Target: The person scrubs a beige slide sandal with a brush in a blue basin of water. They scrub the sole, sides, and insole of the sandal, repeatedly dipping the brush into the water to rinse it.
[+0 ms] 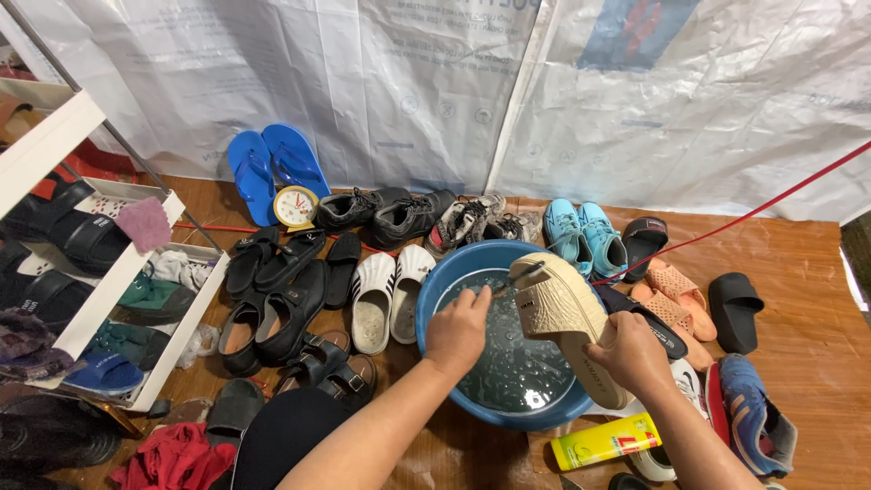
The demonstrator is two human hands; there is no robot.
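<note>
Beige sandal (561, 313) over blue basin (445, 272), clasped in right grip (631, 354); left grip (458, 331) pinching brush (513, 279)

Yellow bottle (606, 441) w/ red label lies on floor, just below blue basin (435, 299).

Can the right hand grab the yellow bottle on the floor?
Probably not right now. The right hand is busy holding the beige sandal over the blue basin. The yellow bottle lies close below it with nothing in between, so it could once it lets go.
</note>
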